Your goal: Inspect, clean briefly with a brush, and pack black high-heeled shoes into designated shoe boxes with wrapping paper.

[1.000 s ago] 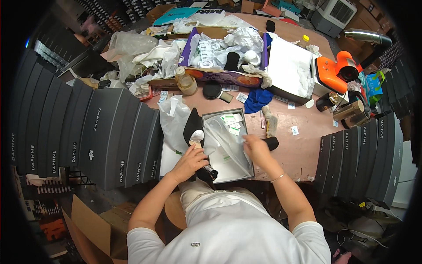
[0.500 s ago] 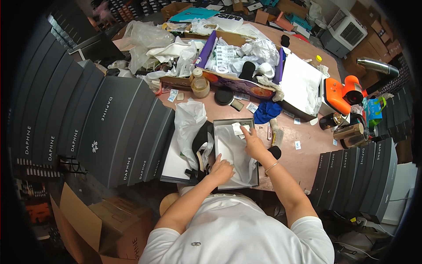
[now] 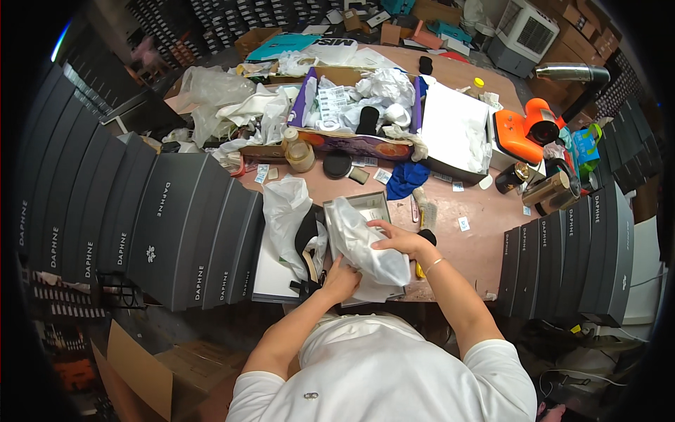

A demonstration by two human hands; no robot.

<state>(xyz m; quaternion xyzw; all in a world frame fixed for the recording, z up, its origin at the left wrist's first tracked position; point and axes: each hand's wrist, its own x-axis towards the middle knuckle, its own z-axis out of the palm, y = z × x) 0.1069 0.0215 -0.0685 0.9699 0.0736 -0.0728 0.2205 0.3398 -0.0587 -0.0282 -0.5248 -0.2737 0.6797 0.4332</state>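
A shallow grey shoebox (image 3: 376,204) lies in front of me on the table. Over it bulges a translucent white plastic wrap (image 3: 358,243); what is inside cannot be made out. My right hand (image 3: 399,240) has its fingers closed on the wrap's right side. At the wrap's lower left, my left hand (image 3: 342,281) is closed with its fingertips hidden, so what it grips is unclear. Just left of it, a black strappy heeled shoe (image 3: 306,228) rests on a white-lined box part (image 3: 273,271), beside a crumpled white plastic bag (image 3: 283,204).
Dark grey shoeboxes stand in rows at the left (image 3: 179,225) and right (image 3: 583,239). A purple-sided carton (image 3: 365,146) full of crumpled paper is at the back, near a glass jar (image 3: 300,156), a blue cloth (image 3: 406,180) and an orange device (image 3: 517,137). An open cardboard box (image 3: 140,369) sits lower left.
The white wrap, lying low inside the shoebox before, now bulges above it under my right hand. That hand has come down from the box's far end. My left hand moved slightly left and lower.
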